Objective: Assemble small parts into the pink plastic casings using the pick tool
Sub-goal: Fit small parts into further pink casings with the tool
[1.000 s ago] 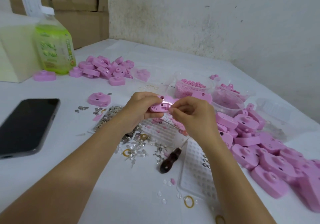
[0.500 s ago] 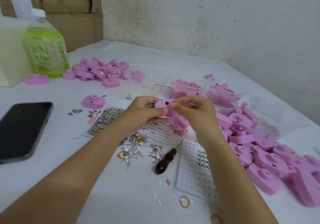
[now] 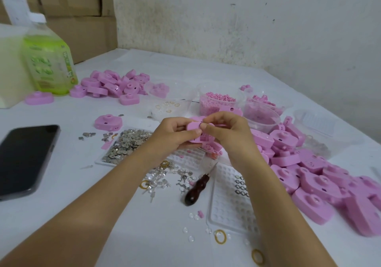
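Pink plastic casing (image 3: 201,140), head view: a rounded shell with its ribbed hollow side turned toward the camera, held above the table (image 3: 165,235) at frame centre. Left hand (image 3: 173,134) grips its 9 o'clock end. Right hand (image 3: 228,136) pinches its upper rim from 3 o'clock. Pick tool (image 3: 195,189), with a dark wooden handle, lies untouched at 6 o'clock. Loose casings (image 3: 317,180) are heaped at 4 o'clock.

matt pink plastic casing (image 3: 195,131), glossy wooden pick handle (image 3: 194,190)
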